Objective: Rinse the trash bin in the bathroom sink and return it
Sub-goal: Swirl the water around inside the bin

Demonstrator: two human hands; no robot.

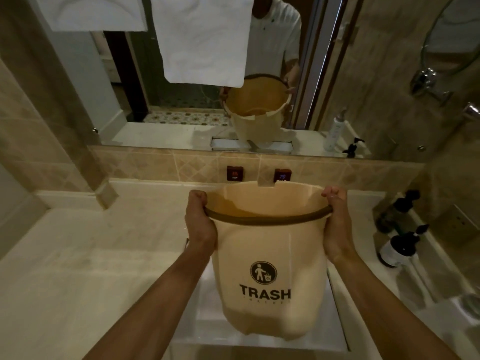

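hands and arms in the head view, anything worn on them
Both are bare: the left hand and right hand wear no gloves, and no rings, watch or bracelets are visible. No sleeves cover the forearms. In the mirror, the person wears a white short-sleeved shirt.

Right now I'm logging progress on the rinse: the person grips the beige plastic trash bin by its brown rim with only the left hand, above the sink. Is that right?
Not quite. The head view shows both hands gripping the brown rim of the beige plastic trash bin: left hand and right hand. It is held above the sink.
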